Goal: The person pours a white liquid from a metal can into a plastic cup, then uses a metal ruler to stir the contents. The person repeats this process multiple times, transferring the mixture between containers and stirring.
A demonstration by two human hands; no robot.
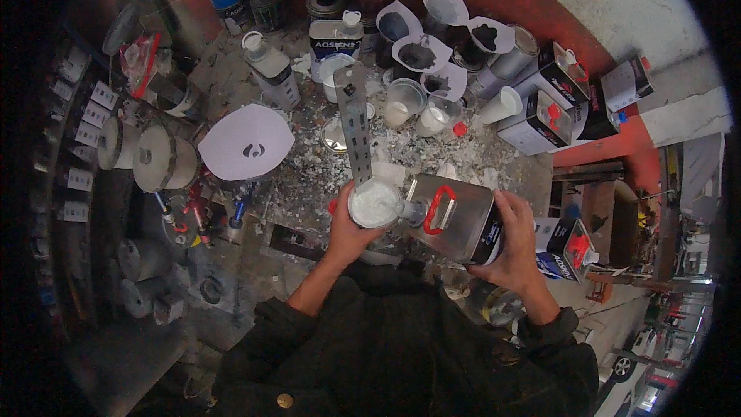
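Observation:
In my left hand (343, 228) is a round cup (373, 208) of pale, whitish contents, with a long metal strip (353, 108) with slots standing up out of it. My right hand (512, 238) grips a rectangular metal can (450, 235) with a red handle, tipped on its side toward the cup. The can's clear spout (411, 212) is at the cup's rim, with what looks like clear liquid there; whether it flows is hard to tell.
A spattered bench (285, 170) holds paper strainers (421, 54) on cups, plastic cups (401, 104), solvent cans (532, 123) and a round lid (333, 137). A paper strainer (243, 143) sits at left near spray guns (201, 212). Another can (556, 262) lies right of my right hand.

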